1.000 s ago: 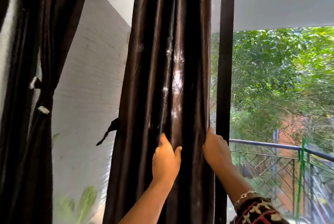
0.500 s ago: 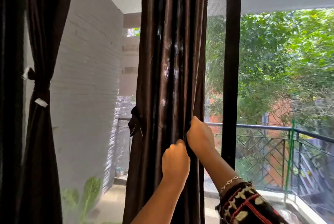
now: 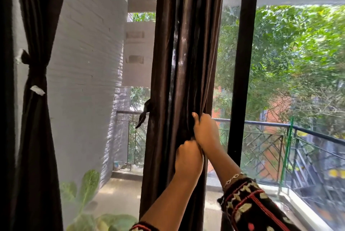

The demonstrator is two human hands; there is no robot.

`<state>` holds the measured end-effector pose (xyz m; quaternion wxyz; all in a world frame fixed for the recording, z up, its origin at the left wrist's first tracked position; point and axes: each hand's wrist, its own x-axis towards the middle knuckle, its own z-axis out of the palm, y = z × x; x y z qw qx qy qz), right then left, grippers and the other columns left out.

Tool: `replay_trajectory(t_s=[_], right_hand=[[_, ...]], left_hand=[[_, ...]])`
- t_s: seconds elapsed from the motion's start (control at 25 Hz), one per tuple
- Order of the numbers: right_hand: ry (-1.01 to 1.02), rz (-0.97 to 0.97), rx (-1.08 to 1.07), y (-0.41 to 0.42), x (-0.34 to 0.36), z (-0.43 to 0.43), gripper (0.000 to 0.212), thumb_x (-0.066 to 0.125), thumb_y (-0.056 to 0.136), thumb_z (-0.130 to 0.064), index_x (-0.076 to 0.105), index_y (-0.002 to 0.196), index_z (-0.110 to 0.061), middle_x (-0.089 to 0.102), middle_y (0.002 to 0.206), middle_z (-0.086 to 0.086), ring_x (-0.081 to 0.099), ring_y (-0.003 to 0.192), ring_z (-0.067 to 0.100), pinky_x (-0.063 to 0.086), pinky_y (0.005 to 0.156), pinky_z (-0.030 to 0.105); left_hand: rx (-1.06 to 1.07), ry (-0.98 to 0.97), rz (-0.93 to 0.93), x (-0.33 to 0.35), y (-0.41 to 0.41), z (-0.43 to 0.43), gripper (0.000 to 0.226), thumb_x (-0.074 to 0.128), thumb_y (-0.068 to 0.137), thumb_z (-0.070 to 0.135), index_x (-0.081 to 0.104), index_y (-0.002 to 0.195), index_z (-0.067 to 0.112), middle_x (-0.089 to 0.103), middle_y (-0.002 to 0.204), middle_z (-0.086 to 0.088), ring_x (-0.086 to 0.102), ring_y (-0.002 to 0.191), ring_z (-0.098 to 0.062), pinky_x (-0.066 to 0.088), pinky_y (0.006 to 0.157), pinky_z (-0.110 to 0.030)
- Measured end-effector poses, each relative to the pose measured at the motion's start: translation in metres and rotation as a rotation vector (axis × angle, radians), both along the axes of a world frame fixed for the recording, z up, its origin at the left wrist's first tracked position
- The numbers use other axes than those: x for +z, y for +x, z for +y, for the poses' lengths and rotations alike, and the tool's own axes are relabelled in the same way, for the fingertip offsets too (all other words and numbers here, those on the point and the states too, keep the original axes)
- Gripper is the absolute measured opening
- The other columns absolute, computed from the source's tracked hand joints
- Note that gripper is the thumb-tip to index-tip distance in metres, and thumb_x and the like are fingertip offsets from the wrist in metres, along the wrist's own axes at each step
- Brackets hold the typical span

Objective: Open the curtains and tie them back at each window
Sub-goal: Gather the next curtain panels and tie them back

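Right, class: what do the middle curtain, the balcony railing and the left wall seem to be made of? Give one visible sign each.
Curtain: dark brown cloth with a satin-like sheen, perhaps synthetic; bright streaks run down its soft folds.
Railing: probably metal, painted dark; a slim tube over thin bars.
Wall: brick painted matt white; stepped courses show.

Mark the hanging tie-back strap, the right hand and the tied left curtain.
tie-back strap (image 3: 144,114): head view, middle of the dangling dark strap.
right hand (image 3: 205,131): head view, back of the hand gripping the centre curtain (image 3: 186,44).
tied left curtain (image 3: 37,74): head view, its cinched waist.
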<state>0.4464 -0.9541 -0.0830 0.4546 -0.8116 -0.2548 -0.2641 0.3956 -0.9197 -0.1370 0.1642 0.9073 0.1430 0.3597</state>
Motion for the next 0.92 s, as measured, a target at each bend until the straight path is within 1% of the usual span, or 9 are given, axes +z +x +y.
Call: replay_trajectory(t_s=[0.08, 0.16, 0.28, 0.44, 0.56, 0.68, 0.8, 0.84, 0.92], right_hand=[[-0.013, -0.035, -0.021, 0.001, -0.001, 0.000, 0.032, 0.038, 0.099, -0.028, 0.050, 0.078, -0.006, 0.064, 0.090, 0.025, 0.059, 0.085, 0.039, 0.031, 0.061, 0.031], [-0.011, -0.050, -0.040, 0.003, -0.003, -0.001, 0.033, 0.038, 0.099, -0.028, 0.053, 0.083, -0.003, 0.064, 0.089, 0.025, 0.059, 0.083, 0.040, 0.032, 0.060, 0.031], [0.006, -0.066, -0.073, 0.008, -0.006, -0.003, 0.037, 0.039, 0.098, -0.028, 0.056, 0.089, 0.003, 0.064, 0.089, 0.027, 0.059, 0.082, 0.041, 0.032, 0.060, 0.033], [0.016, -0.093, -0.087, 0.008, -0.007, -0.004, 0.036, 0.040, 0.098, -0.026, 0.058, 0.093, 0.005, 0.063, 0.090, 0.029, 0.059, 0.087, 0.044, 0.032, 0.062, 0.034], [0.021, -0.120, -0.097, 0.004, -0.010, -0.005, 0.036, 0.040, 0.098, -0.025, 0.057, 0.091, 0.006, 0.063, 0.088, 0.028, 0.059, 0.085, 0.043, 0.031, 0.061, 0.033], [0.046, -0.135, -0.100, 0.000, -0.012, -0.008, 0.037, 0.039, 0.098, -0.026, 0.056, 0.084, 0.003, 0.063, 0.083, 0.026, 0.060, 0.079, 0.042, 0.029, 0.058, 0.031], [0.043, -0.141, -0.095, -0.005, -0.012, -0.009, 0.038, 0.037, 0.099, -0.026, 0.057, 0.086, 0.004, 0.062, 0.078, 0.022, 0.058, 0.073, 0.038, 0.026, 0.053, 0.031], [0.047, -0.145, -0.086, -0.007, -0.012, -0.010, 0.037, 0.037, 0.099, -0.026, 0.057, 0.085, 0.003, 0.060, 0.072, 0.018, 0.055, 0.067, 0.035, 0.024, 0.049, 0.031], [0.065, -0.135, -0.060, -0.010, -0.012, -0.011, 0.037, 0.037, 0.099, -0.026, 0.053, 0.074, -0.004, 0.049, 0.060, 0.004, 0.046, 0.056, 0.025, 0.021, 0.044, 0.026]], left_hand=[[0.044, 0.163, -0.158, -0.006, -0.010, 0.003, 0.009, 0.059, 0.083, 0.012, 0.064, 0.090, 0.011, 0.069, 0.082, -0.008, 0.068, 0.074, -0.021, 0.049, 0.062, -0.028], [0.023, 0.354, -0.448, -0.023, -0.013, 0.009, 0.009, 0.071, 0.068, 0.015, 0.068, 0.077, 0.013, 0.065, 0.060, 0.001, 0.061, 0.048, -0.015, 0.042, 0.041, -0.021], [0.011, 0.460, -0.722, -0.037, -0.018, 0.018, 0.011, 0.060, 0.081, 0.015, 0.070, 0.084, 0.013, 0.064, 0.071, 0.000, 0.056, 0.062, -0.017, 0.046, 0.051, -0.023], [0.068, 0.243, -0.957, -0.018, -0.024, 0.028, 0.007, 0.059, 0.085, 0.017, 0.064, 0.089, 0.015, 0.061, 0.087, -0.008, 0.049, 0.086, -0.019, 0.049, 0.070, -0.032], [0.059, 0.107, -0.953, -0.013, -0.028, 0.031, 0.025, 0.065, 0.082, 0.016, 0.056, 0.105, 0.013, 0.060, 0.100, -0.011, 0.054, 0.096, -0.019, 0.055, 0.073, -0.032], [0.054, 0.109, -0.751, -0.018, -0.030, 0.032, 0.041, 0.073, 0.076, 0.020, 0.059, 0.113, 0.006, 0.068, 0.096, -0.007, 0.067, 0.083, -0.017, 0.056, 0.063, -0.023], [0.099, 0.218, -0.589, -0.030, -0.029, 0.031, 0.042, 0.083, 0.062, 0.017, 0.070, 0.100, 0.006, 0.067, 0.060, 0.000, 0.062, 0.045, -0.011, 0.042, 0.037, -0.017], [0.112, 0.263, -0.566, -0.033, -0.028, 0.031, 0.042, 0.086, 0.057, 0.016, 0.072, 0.095, 0.006, 0.061, 0.048, 0.002, 0.055, 0.035, -0.010, 0.036, 0.031, -0.017], [0.110, 0.306, -0.522, -0.035, -0.028, 0.028, 0.045, 0.088, 0.051, 0.015, 0.074, 0.093, 0.008, 0.054, 0.040, 0.005, 0.047, 0.029, -0.007, 0.031, 0.029, -0.017]])
